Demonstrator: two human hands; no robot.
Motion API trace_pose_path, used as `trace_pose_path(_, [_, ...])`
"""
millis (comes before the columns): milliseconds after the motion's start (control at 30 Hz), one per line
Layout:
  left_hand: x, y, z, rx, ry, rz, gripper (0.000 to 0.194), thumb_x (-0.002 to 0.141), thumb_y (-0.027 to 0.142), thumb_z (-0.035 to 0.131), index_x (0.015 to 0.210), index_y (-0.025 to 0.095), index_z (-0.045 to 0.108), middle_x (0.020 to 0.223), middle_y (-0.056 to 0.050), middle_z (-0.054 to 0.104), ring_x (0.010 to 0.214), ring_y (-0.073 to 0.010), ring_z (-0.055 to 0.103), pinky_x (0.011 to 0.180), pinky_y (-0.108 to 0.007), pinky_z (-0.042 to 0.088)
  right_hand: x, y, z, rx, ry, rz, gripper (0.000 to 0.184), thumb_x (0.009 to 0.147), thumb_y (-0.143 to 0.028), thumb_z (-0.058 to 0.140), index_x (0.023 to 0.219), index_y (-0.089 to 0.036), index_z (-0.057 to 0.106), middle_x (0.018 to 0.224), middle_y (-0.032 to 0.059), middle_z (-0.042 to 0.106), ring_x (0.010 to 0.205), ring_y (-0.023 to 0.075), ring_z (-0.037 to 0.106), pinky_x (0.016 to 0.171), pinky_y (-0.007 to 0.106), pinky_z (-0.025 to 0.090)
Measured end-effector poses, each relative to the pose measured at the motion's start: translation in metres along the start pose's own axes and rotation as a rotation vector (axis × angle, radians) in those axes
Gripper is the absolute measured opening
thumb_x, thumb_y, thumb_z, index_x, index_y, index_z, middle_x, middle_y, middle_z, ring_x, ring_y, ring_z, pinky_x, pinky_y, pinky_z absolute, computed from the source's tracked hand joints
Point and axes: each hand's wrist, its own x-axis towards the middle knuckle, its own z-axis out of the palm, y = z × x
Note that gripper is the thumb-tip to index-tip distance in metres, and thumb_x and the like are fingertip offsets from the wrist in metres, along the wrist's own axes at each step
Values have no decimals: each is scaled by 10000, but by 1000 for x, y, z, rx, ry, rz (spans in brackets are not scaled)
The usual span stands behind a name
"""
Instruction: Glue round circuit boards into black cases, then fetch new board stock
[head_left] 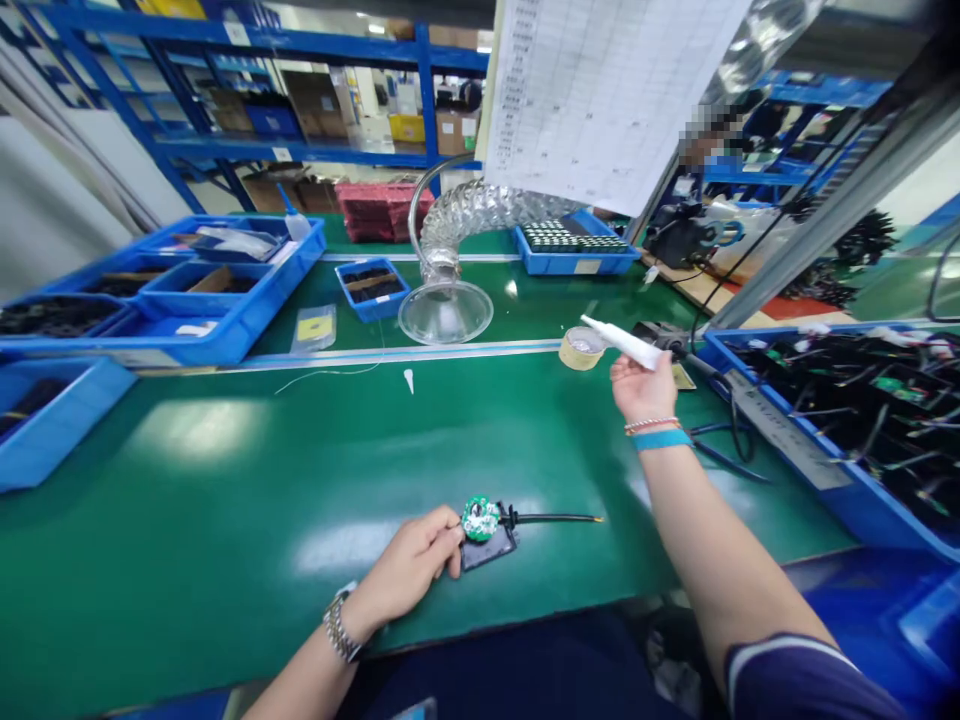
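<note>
My left hand (pixel 416 562) is closed on the left edge of a small black plastic housing (pixel 489 550) near the front of the bench. A round green circuit board (pixel 480 519) rests over the housing, close to my fingertips. From its right side a black cable (pixel 559 518) runs out to bare wire ends. Farther back on the right, my right hand (pixel 646 392) grips a white tube (pixel 624 342) whose narrow nozzle points left. A roll of tape (pixel 580 354) stands just left of that hand. A small white conical tip (pixel 409 380) lies mid-bench.
A clear fume hood (pixel 445 315) on a silver duct stands at the back. Blue parts bins (pixel 247 325) fill the left side; another blue bin (pixel 810 440) of wired parts borders the right. A paper sheet (pixel 600 110) hangs overhead. Dark cables lie beside my right wrist.
</note>
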Motion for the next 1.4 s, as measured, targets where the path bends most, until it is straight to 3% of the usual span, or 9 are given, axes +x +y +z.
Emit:
trace_pose_path(133, [-1, -2, 0, 7, 13, -6, 299, 886, 424, 353, 756, 186, 479, 650, 29, 626, 558, -100, 445, 576, -223, 331, -60, -7, -8, -108, -84, 107, 359, 896, -462, 346, 819, -162, 529, 627, 11, 600, 495, 93, 557, 406, 183, 476])
trace_pose_path(267, [-3, -2, 0, 15, 22, -9, 289, 890, 400, 355, 746, 185, 485, 654, 28, 624, 567, -96, 448, 590, -221, 331, -133, 7, -23, -360, -266, 233, 394, 885, -454, 380, 810, -130, 592, 680, 67, 658, 499, 128, 587, 409, 233, 495])
trace_pose_path(333, [-3, -2, 0, 18, 22, -7, 287, 889, 394, 357, 742, 185, 489, 656, 27, 624, 567, -95, 447, 588, -218, 329, -163, 16, -33, -467, -377, 175, 409, 881, -458, 387, 836, -123, 617, 650, 72, 659, 496, 154, 598, 451, 281, 515])
trace_pose_path(433, [-3, -1, -1, 32, 21, -2, 283, 890, 388, 357, 750, 187, 497, 655, 29, 623, 562, -94, 438, 580, -217, 324, -190, 25, -48, -599, -541, -23, 336, 885, -396, 414, 948, -143, 626, 729, 77, 675, 608, 189, 635, 582, 341, 534])
trace_pose_path(567, [-4, -1, -1, 44, 17, 6, 277, 891, 379, 359, 755, 188, 507, 653, 35, 620, 557, -91, 432, 574, -215, 320, -200, 26, -56, -768, -706, -238, 290, 900, -315, 399, 1017, -179, 628, 875, 80, 657, 692, 184, 632, 630, 332, 511])
trace_pose_path(700, [-5, 0, -1, 36, 20, 15, 282, 894, 370, 358, 738, 188, 506, 643, 44, 606, 555, -85, 434, 564, -210, 315, -199, 22, -53, -890, -769, -342, 288, 908, -285, 383, 1037, -214, 630, 861, 55, 645, 673, 150, 616, 587, 276, 485])
trace_pose_path(833, [-6, 1, -2, 53, 24, 13, 295, 893, 354, 365, 709, 183, 521, 615, 56, 578, 526, -76, 402, 545, -210, 298, -199, 21, -50, -940, -769, -356, 283, 910, -276, 380, 1040, -228, 627, 843, 39, 644, 638, 125, 600, 587, 258, 483])
trace_pose_path(1400, [-7, 3, -2, 47, 24, 19, 305, 892, 351, 362, 703, 182, 531, 615, 50, 572, 537, -80, 409, 565, -212, 299, -199, 18, -51, -1047, -773, -461, 277, 903, -265, 389, 1006, -224, 642, 889, 55, 647, 803, 166, 600, 677, 298, 473])
